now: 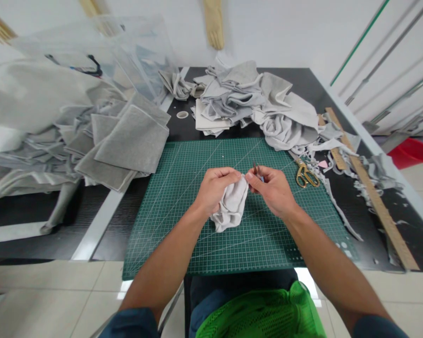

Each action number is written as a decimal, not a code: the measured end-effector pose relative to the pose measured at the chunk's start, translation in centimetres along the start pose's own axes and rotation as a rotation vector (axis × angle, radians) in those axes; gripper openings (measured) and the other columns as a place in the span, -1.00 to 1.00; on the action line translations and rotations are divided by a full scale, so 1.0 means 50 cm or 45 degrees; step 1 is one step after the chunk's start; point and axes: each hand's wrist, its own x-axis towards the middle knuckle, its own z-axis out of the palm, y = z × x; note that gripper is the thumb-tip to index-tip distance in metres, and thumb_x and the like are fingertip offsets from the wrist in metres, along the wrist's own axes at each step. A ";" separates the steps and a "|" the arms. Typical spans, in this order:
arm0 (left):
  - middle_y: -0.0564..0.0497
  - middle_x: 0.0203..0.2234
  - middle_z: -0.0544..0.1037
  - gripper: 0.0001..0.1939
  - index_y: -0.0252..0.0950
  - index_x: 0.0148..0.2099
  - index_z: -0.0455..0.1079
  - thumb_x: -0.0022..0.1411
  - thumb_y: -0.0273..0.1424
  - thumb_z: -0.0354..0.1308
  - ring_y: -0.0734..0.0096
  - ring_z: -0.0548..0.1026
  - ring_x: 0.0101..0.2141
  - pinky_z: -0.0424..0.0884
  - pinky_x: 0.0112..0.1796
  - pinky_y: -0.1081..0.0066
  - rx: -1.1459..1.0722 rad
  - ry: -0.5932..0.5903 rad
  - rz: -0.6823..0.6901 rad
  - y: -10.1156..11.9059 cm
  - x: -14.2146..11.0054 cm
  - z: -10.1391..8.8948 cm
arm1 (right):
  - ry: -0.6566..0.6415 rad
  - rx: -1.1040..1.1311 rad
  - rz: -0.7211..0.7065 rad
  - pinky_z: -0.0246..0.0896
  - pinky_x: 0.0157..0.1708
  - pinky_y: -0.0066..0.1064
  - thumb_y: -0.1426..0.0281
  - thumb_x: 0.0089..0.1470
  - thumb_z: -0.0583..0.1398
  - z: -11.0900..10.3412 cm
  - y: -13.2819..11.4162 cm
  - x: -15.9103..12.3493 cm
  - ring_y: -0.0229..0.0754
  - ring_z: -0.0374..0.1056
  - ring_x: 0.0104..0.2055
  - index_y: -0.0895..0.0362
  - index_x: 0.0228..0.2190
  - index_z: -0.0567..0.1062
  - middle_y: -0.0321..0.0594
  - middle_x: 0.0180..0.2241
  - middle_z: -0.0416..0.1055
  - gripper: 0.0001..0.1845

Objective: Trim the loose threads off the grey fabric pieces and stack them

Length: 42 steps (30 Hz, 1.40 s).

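My left hand (216, 188) is closed on a light grey piece of cloth (232, 206), which hangs bunched just over the green cutting mat (176, 206). Thumb and fingers pinch its upper edge. Close beside it, my right hand (273, 190) is closed around a small dark pointed tool (255, 168) that looks like thread snips, its tips sticking up past the fingers. The right thumb and forefinger meet at the cloth's top corner; whether they grip it too, I cannot tell. Gold-handled scissors (305, 174) lie at the mat's right edge.
Stacked grey cloth pieces (134, 141) cover the left side, in front of a clear plastic bin (137, 61). A crumpled cloth heap (239, 94) lies behind the mat. Fabric scraps and a long wooden ruler (373, 192) are at right. A red bucket (412, 152) stands beyond the table.
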 end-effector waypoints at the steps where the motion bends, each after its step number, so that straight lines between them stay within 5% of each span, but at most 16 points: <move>1: 0.04 -0.61 0.51 -0.80 -0.31 -0.43 0.55 0.03 -0.27 0.39 0.50 0.38 -0.60 0.25 -0.56 0.47 0.012 0.005 0.002 0.001 -0.001 0.001 | -0.014 0.032 0.014 0.18 -0.47 -0.43 0.04 0.06 0.39 0.000 0.000 0.000 -0.30 0.24 -0.48 0.11 -0.37 0.54 -0.36 -0.51 0.35 -0.61; 12: 0.08 -0.62 0.46 -0.78 -0.29 -0.42 0.52 0.07 -0.23 0.38 0.52 0.34 -0.62 0.20 -0.58 0.48 0.059 0.045 0.037 -0.001 0.000 -0.001 | 0.006 0.039 0.040 0.11 -0.55 -0.45 -0.09 0.22 0.20 0.005 -0.010 0.002 -0.30 0.24 -0.50 0.09 -0.45 0.39 -0.28 -0.46 0.41 -0.49; 16: 0.10 -0.62 0.44 -0.77 -0.29 -0.42 0.50 0.10 -0.23 0.37 0.55 0.32 -0.61 0.17 -0.58 0.49 0.126 0.074 0.087 -0.003 0.004 0.000 | 0.124 -0.304 -0.151 0.16 -0.48 -0.40 -0.01 0.28 0.16 0.004 -0.006 0.000 -0.28 0.24 -0.48 0.09 -0.44 0.42 -0.29 -0.49 0.37 -0.55; 20: 0.12 -0.63 0.41 -0.75 -0.28 -0.44 0.47 0.10 -0.23 0.37 0.57 0.28 -0.62 0.14 -0.58 0.49 0.148 0.162 0.118 -0.004 0.005 0.001 | 0.183 -0.552 -0.327 0.23 -0.40 -0.37 0.17 0.09 0.36 0.013 0.002 -0.006 -0.28 0.24 -0.44 0.06 -0.20 0.44 -0.31 -0.33 0.45 -0.67; 24: 0.10 -0.61 0.43 -0.74 -0.29 -0.46 0.46 0.09 -0.23 0.37 0.55 0.31 -0.60 0.19 -0.56 0.49 0.114 0.180 0.107 -0.005 0.004 0.003 | 0.177 -0.560 -0.249 0.20 -0.42 -0.39 0.23 -0.02 0.42 0.022 0.003 -0.007 -0.29 0.22 -0.46 0.06 -0.26 0.45 -0.35 -0.38 0.44 -0.65; 27: 0.10 -0.61 0.44 -0.75 -0.29 -0.45 0.48 0.08 -0.23 0.38 0.55 0.32 -0.60 0.21 -0.56 0.48 0.079 0.174 0.093 -0.005 0.003 0.004 | 0.114 -0.498 -0.200 0.16 -0.43 -0.39 0.22 0.09 0.35 0.019 -0.002 -0.005 -0.29 0.21 -0.47 0.09 -0.36 0.50 -0.35 -0.47 0.40 -0.79; 36: 0.04 -0.55 0.55 -0.86 -0.30 -0.37 0.57 0.05 -0.33 0.39 0.49 0.45 -0.55 0.33 -0.53 0.47 -0.001 0.046 0.060 -0.005 0.003 -0.003 | -0.038 -0.029 0.038 0.14 -0.47 -0.42 0.07 0.19 0.29 0.006 0.006 -0.002 -0.28 0.23 -0.45 0.10 -0.33 0.52 -0.33 -0.47 0.36 -0.66; 42: 0.03 -0.57 0.54 -0.85 -0.32 -0.39 0.57 0.03 -0.34 0.40 0.51 0.42 -0.58 0.27 -0.57 0.50 0.069 0.036 0.033 -0.003 0.003 -0.001 | -0.050 -0.151 0.032 0.12 -0.50 -0.42 0.13 0.23 0.25 0.007 0.004 -0.002 -0.29 0.22 -0.49 0.10 -0.33 0.50 -0.35 -0.50 0.33 -0.71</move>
